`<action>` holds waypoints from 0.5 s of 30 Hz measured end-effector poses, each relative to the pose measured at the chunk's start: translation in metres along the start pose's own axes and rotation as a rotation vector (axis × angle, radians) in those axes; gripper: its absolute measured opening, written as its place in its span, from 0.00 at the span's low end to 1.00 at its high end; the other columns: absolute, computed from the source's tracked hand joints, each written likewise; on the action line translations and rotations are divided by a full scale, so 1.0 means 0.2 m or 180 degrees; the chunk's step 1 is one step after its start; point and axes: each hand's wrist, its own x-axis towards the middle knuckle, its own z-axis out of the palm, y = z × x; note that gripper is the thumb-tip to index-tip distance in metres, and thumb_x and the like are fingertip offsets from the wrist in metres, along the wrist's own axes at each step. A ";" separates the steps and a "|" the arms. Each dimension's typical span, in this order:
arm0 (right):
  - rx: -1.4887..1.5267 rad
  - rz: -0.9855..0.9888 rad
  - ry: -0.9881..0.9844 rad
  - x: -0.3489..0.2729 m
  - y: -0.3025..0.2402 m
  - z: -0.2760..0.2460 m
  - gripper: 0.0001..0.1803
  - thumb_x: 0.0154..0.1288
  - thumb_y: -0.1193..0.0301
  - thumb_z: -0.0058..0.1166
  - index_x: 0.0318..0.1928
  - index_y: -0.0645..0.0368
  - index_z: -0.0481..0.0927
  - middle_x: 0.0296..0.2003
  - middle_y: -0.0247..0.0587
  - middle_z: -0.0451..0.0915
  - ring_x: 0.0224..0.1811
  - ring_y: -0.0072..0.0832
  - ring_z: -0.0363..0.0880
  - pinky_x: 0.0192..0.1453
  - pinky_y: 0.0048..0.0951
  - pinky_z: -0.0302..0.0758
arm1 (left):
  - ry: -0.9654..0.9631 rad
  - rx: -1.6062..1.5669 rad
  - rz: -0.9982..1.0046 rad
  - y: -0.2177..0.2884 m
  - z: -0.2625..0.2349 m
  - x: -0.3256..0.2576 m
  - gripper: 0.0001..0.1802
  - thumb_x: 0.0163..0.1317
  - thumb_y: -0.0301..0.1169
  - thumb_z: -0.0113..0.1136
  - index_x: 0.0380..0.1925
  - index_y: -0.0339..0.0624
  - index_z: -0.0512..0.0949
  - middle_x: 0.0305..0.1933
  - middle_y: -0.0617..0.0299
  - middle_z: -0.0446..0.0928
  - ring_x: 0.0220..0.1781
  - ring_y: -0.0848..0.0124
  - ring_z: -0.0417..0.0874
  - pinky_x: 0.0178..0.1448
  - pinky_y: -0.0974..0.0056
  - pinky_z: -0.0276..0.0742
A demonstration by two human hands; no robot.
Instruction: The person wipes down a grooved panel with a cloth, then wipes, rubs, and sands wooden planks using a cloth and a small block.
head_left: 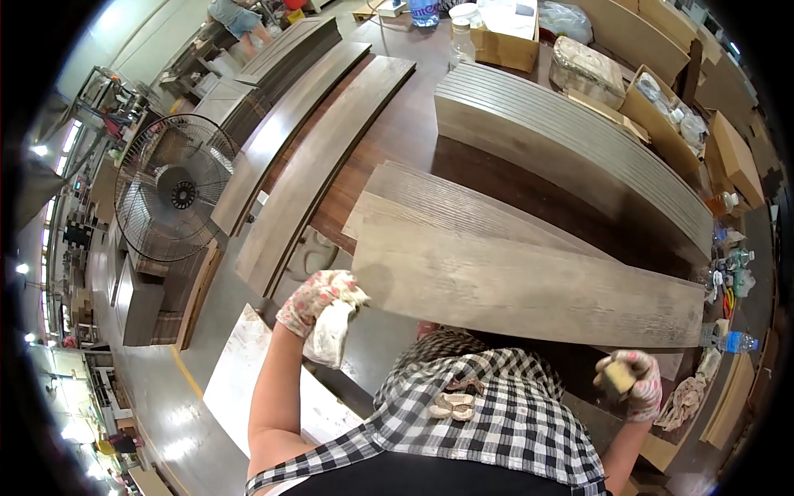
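Note:
My left hand (317,299), in a white glove with pink spots, is closed around a crumpled white cloth (332,333) just off the left end of a grey-brown wood plank (529,281). In my right hand (643,388), gloved alike, is a small yellowish block (618,378), maybe a sponge; it is held below the plank's right end, apart from it. The plank lies across the table in front of me, with darker streaks on its face. Partly under it, at an angle, are more boards (463,202) with a grained surface.
Beyond lies a long stack of planks (571,124). Two long boards (331,174) stretch away at left, near a standing fan (182,192). Cardboard boxes (504,48), a wrapped block (587,70) and bottles (736,341) line the far and right edges. Someone stands far off (240,18).

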 end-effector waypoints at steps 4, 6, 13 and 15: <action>0.0412 0.0655 0.0397 -0.08 0.07 -0.01 0.32 0.45 0.66 0.70 0.51 0.65 0.74 0.47 0.64 0.75 0.42 0.55 0.80 0.42 0.46 0.81 | -0.0348 -0.1696 -0.0694 -0.05 0.08 0.02 0.12 0.53 0.25 0.62 0.38 0.35 0.75 0.31 0.61 0.78 0.31 0.74 0.79 0.34 0.69 0.78; 0.0526 0.0514 0.0401 -0.08 0.15 0.00 0.33 0.46 0.64 0.70 0.52 0.65 0.73 0.50 0.64 0.73 0.44 0.56 0.79 0.44 0.47 0.81 | -0.0081 -0.0827 -0.0565 -0.07 0.12 0.04 0.13 0.53 0.26 0.63 0.38 0.35 0.75 0.31 0.63 0.77 0.32 0.75 0.78 0.35 0.69 0.78; 0.0914 -0.0443 0.0601 0.03 0.25 0.20 0.33 0.46 0.56 0.69 0.51 0.56 0.72 0.48 0.44 0.70 0.53 0.47 0.69 0.63 0.49 0.64 | -0.0432 -0.0738 -0.0271 0.07 0.33 -0.04 0.10 0.52 0.27 0.64 0.34 0.36 0.78 0.28 0.70 0.76 0.30 0.82 0.74 0.33 0.73 0.71; 0.1214 -0.1157 0.0109 0.06 0.25 0.20 0.31 0.49 0.57 0.66 0.52 0.55 0.70 0.44 0.43 0.75 0.50 0.49 0.73 0.60 0.51 0.66 | -0.0490 -0.0690 -0.0271 0.03 0.32 -0.05 0.10 0.50 0.25 0.65 0.33 0.36 0.77 0.26 0.73 0.73 0.28 0.83 0.72 0.32 0.73 0.71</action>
